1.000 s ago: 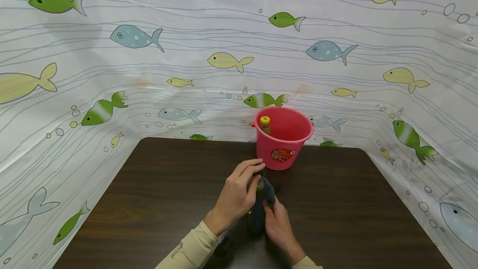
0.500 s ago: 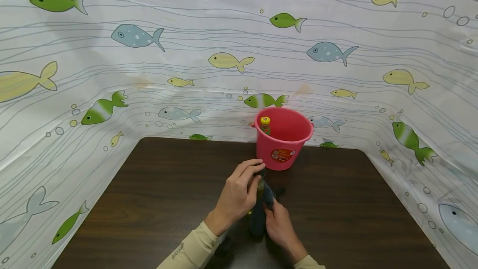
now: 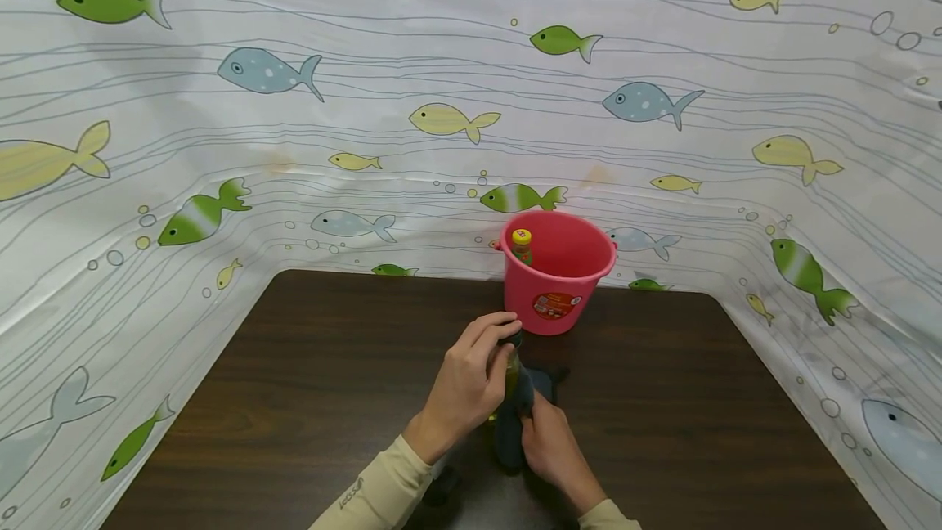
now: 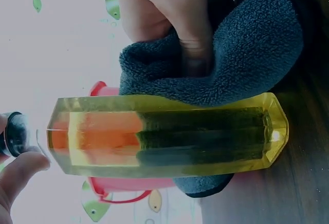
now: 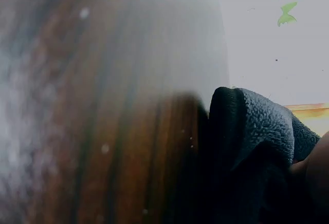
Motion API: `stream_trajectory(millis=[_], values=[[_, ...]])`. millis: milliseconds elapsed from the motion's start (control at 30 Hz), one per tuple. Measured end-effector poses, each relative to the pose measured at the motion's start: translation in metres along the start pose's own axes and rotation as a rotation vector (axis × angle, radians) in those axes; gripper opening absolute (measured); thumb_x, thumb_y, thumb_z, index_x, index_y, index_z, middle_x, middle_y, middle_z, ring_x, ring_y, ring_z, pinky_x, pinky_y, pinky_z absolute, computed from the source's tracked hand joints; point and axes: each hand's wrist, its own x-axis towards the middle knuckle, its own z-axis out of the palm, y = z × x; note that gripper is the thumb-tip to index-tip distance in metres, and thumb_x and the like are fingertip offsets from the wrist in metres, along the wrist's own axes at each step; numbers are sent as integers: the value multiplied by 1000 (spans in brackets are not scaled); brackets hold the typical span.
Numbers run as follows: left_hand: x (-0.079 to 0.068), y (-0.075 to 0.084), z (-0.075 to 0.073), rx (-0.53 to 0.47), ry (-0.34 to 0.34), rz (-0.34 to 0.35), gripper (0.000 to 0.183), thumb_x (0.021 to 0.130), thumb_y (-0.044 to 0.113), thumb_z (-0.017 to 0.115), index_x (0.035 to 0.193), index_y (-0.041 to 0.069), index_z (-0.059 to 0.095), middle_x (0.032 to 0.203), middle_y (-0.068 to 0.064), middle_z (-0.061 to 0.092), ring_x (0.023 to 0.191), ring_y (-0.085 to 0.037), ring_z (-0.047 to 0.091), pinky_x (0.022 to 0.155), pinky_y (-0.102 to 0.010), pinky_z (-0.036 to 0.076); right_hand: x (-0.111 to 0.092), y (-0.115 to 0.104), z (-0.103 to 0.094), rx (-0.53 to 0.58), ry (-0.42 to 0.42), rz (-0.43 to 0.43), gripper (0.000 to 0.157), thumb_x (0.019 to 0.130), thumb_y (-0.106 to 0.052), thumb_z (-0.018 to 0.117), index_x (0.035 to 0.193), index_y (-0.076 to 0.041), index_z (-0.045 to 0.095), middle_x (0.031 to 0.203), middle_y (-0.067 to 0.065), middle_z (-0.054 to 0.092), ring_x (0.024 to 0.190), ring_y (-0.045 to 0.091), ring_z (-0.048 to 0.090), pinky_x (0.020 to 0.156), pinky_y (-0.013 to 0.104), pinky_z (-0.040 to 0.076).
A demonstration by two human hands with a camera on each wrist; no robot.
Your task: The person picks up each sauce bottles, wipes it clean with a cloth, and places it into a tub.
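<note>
From here I see the pink bucket (image 3: 526, 294) beyond the fingers. The bottle (image 4: 169, 136) stands upright, its long axis dropping from the left hand (image 3: 464, 379); the right hand (image 3: 552, 442), at its side, grips the dark cloth (image 4: 257, 49) against it; left fingers hold the cap (image 4: 17, 134).

On the left sleeve (image 3: 383, 487), bottom of the head view and left of centre, dark lettering (image 3: 352, 494) runs slantwise along the forearm; it seems to begin "Lets", its last letters too blurred to tell; on the bucket (image 3: 518, 294), right of centre, sits a red rounded label (image 3: 557, 306), with a pale patch at its left, lines of small print and a little white round mark at its upper right, all too small to read; inside the bucket, a yellow cap (image 3: 522, 235) on a jar (image 3: 522, 253) bears a small red mark, likewise unreadable.
</note>
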Motion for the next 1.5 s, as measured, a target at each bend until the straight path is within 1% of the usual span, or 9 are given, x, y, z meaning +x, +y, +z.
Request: stream_trajectory(millis=[200,467,600,700,767,800,933,1133,1500], values=[[0,-1,0,1,-5,3,30,99,0,69,130,-1,70,140,-14,66,124,-26,69,94,-32,64,12,36,19,-90,-1,-22,21,105,-5,57,119,-19,65,121,7,76,114,35,74,87,51,63],[-1,-2,1,-3,-7,-5,31,99,-1,69,129,-2,70,139,-15,67,125,-26,69,96,-33,63,9,23,9,-108,-17,-97,20,109,-13,53,126,-13,64,122,14,75,112,41,74,84,52,63],[0,-2,0,-3,-7,-10,30,100,0,68,130,-1,70,139,-13,66,126,-25,69,97,-33,63,11,25,3,-15,-87,-103,44,112,-28,51,151,-7,53,141,23,67,126,46,67,95,61,58],[-1,-2,-1,4,-7,-11,30,100,1,68,130,1,70,139,-13,67,125,-25,69,97,-33,63,15,35,4,75,-128,-51,65,112,-47,49,167,-17,34,158,18,55,142,41,57,107,58,54],[-1,-3,-1,7,-6,-11,30,100,1,68,130,1,70,139,-13,67,125,-25,69,98,-33,62,11,18,-3,168,-132,-28,67,112,-46,49,170,-20,26,167,14,46,150,38,49,116,59,48],[-1,-2,-1,8,-7,-12,30,100,1,68,130,1,70,139,-13,67,125,-25,69,98,-34,62,10,12,-6,203,-139,-5,69,111,-52,48,170,-27,24,170,5,41,154,29,44,121,54,45],[0,-1,-1,4,-13,-20,30,100,1,68,130,1,70,138,-14,67,127,-25,69,100,-34,61,0,-33,-24,389,-121,6,62,114,-33,47,171,-23,22,177,0,25,163,28,26,130,63,25],[-1,-1,-1,0,-11,-16,29,100,0,68,129,0,71,137,-14,67,127,-25,69,101,-34,61,-1,-48,-29,524,-64,30,57,115,-23,45,169,-19,29,176,6,29,163,32,23,129,67,22],[-1,0,-2,-10,-26,-41,29,100,0,67,129,-1,71,138,-15,67,127,-24,69,99,-30,61,1,-57,-35,638,-63,39,60,115,-37,43,170,-23,25,177,0,24,164,29,20,130,65,21]])
